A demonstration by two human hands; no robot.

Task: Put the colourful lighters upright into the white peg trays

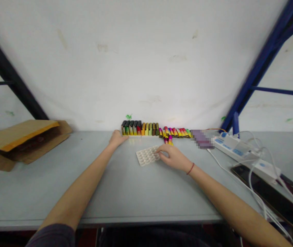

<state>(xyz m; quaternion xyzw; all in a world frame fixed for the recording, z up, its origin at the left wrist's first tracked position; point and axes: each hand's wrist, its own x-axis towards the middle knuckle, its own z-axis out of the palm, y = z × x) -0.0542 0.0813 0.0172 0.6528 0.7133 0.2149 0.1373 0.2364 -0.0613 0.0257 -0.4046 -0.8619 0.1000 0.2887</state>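
Note:
A row of upright coloured lighters (139, 128) stands at the far edge of the grey table (125, 185), against the white wall. More lighters (177, 132) lie flat just right of the row. My left hand (117, 138) rests at the left end of the standing row, fingers curled against it. My right hand (170, 156) lies on the right edge of a white moulded tray (147, 155) with several empty pockets, fingers bent over its rim. One lighter (170, 139) sticks up just behind that hand.
An open cardboard box (20, 142) lies on its side at the left. At the right are a white power strip (241, 151) with white cables, a dark phone (270, 193) and a blurred purple object (201, 138). Blue shelf struts (259, 65) rise on the right.

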